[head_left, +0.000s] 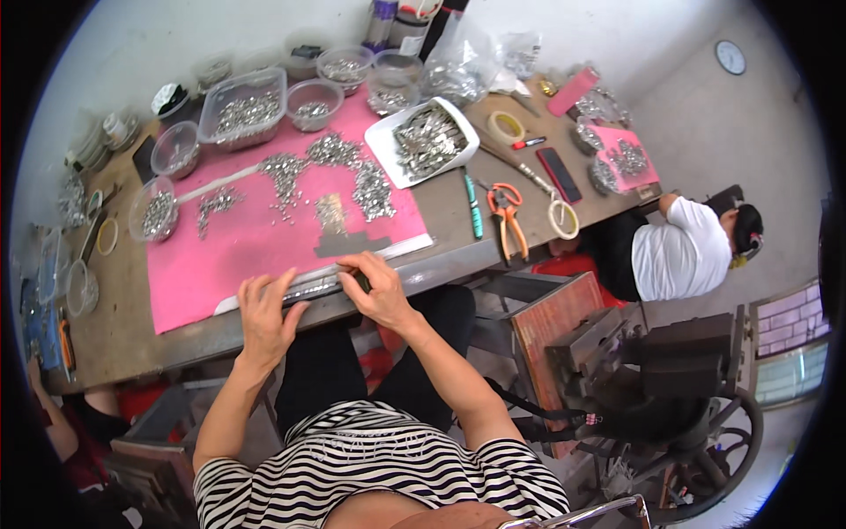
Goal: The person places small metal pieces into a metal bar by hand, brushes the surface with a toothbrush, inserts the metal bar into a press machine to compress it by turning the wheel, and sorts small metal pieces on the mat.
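Observation:
At the front edge of the table, a narrow silvery strip with a dark lower edge (315, 288) lies between my hands. My left hand (267, 315) grips its left end, fingers on top and thumb below. My right hand (381, 291) is closed at the other end, with a small dark thing partly hidden under its fingers. Beyond them a pink mat (238, 254) covers the tabletop. Loose heaps of small metal parts (374, 190) lie on it, along with a grey patch (348, 244) and a small tan piece (330, 213).
A white tray (381, 141) of metal pieces stands behind the heaps, beside several clear tubs, one rectangular (208, 119). To the right are a teal pen-shaped tool (474, 210), orange-handled pliers (505, 212), tape rolls (564, 220) and a phone (559, 174). Another person (683, 251) sits at right.

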